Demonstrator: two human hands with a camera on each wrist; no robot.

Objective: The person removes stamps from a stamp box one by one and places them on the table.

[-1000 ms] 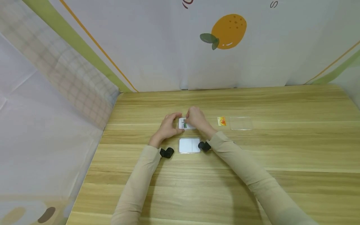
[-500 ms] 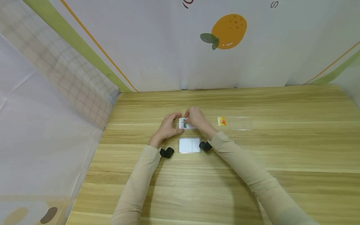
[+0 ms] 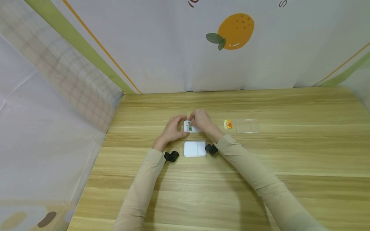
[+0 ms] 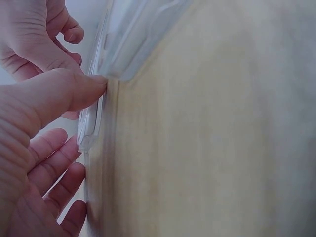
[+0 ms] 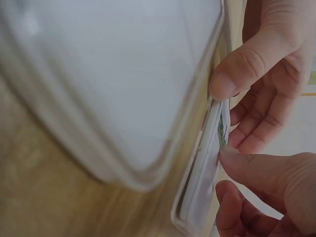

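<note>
In the head view my left hand [image 3: 171, 129] grips a flat clear case [image 3: 196, 129] with a white insert, thumb on its near edge and fingers at the far side. My right hand [image 3: 201, 121] bends over the same case and covers its right part. Under the right fingertips is a small green-printed card [image 3: 189, 126]; in the right wrist view the thumb tip touches this card [image 5: 223, 129] over the insert. Whether a fingertip is beneath it is hidden. Nearer to me lies a second clear case [image 3: 195, 149] with a white insert, touched by neither hand.
Right of the hands a small yellow-and-red card [image 3: 227, 124] lies flat on the wooden table [image 3: 185, 195]. Beside it is a clear plastic lid [image 3: 248, 126]. A printed cloth [image 3: 162, 48] hangs along the table's back edge.
The right fingertips have shifted slightly at the small green card, and a little more of it shows. The left hand and the other things stay in place.
</note>
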